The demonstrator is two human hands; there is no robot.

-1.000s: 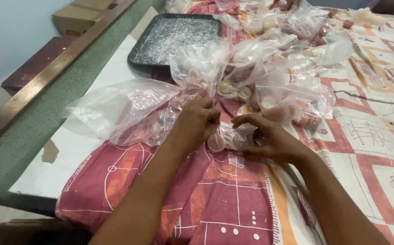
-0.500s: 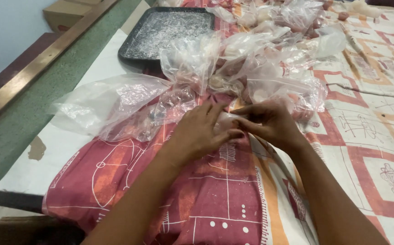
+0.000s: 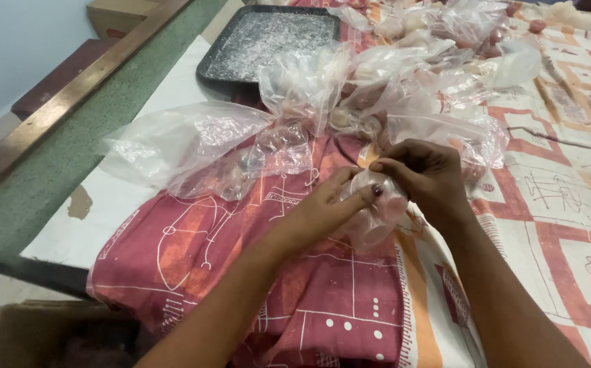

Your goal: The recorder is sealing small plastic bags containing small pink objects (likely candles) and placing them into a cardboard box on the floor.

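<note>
**On the patterned cloth, both hands work one small bag**

Near the front edge of the counter (image 3: 138, 204), on the red-and-orange patterned cloth (image 3: 241, 272), both hands meet over a small clear plastic bag (image 3: 377, 218). Left hand (image 3: 333, 208) is closed on the bag's top – thumb w/ a dark-painted nail pressed against the plastic, fingers curled under. Right hand (image 3: 428, 174) is closed too, fingertips pinching the same bag from the other side, approx. where the plastic bunches up. The bag hangs just below the two hands, touching the cloth; pale round pieces show inside it, kind not clear.

Just left of the hands lies a large empty clear bag (image 3: 173, 146), flat and crumpled, partly on the cloth, partly on the bare white counter top. Behind the hands, toward the far edge, sits a heap of filled clear bags (image 3: 411, 68) – many, overlapping, count not clear. At the far left corner of the cloth stands a dark tray (image 3: 268, 41) dusted w/ white powder. A green strip w/ a wood rail (image 3: 70, 102) runs along the counter's left edge. A cardboard box (image 3: 23, 334) shows below the front left corner.
</note>
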